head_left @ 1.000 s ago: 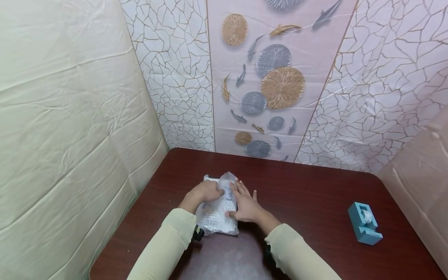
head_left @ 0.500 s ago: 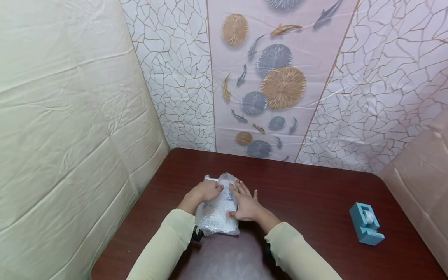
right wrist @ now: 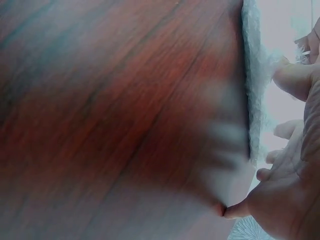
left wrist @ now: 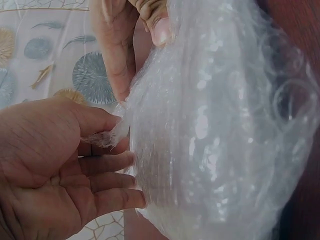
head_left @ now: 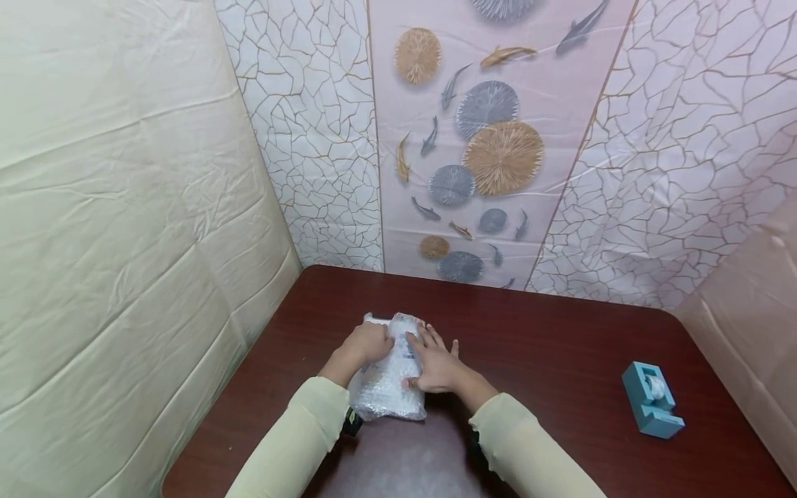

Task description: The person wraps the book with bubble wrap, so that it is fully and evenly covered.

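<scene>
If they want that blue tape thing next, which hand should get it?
Probably the right hand: it's nearer the blue tape dispenser and lies spread on the bubble wrap, while the left hand pinches a bit of it.

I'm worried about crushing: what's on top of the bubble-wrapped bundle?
The right hand rests spread on the bubble-wrapped bundle; the left hand pinches loose plastic on it. The patches beneath both hands are covered.

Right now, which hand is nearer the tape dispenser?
The right hand: it rests on the right side of the bubble wrap, with the tape dispenser off to its right. The left hand is farther left.
</scene>
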Motion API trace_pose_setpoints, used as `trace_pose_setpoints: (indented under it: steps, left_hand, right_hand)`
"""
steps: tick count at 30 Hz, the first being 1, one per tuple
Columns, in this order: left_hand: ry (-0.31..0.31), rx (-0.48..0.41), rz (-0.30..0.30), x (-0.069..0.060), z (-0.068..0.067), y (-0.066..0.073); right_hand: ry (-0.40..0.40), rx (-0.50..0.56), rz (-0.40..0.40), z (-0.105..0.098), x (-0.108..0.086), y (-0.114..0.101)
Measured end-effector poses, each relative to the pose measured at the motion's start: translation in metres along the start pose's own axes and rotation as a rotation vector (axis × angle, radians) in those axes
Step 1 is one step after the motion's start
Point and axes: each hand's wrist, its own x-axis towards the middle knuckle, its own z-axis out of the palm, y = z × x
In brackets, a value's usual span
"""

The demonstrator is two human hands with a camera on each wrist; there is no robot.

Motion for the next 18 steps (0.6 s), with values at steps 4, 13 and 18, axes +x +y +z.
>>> trace_pose_setpoints:
  steps: [4,13,18]
  left_hand:
    - [0.047,0.042,-0.007,0.019,0.026,-0.019]
    - [0.151,0.133,0.015,0.058,0.074,-0.057]
    - [0.145,0.127,-0.010,0.055,0.073,-0.054]
  right_hand:
    - [-0.001,0.006,0.000,0.006,0.004,0.006]
    - [-0.021,-0.019,0.002,0.015,0.014,0.019]
    - [-0.019,-0.021,0.012,0.016,0.015,0.020]
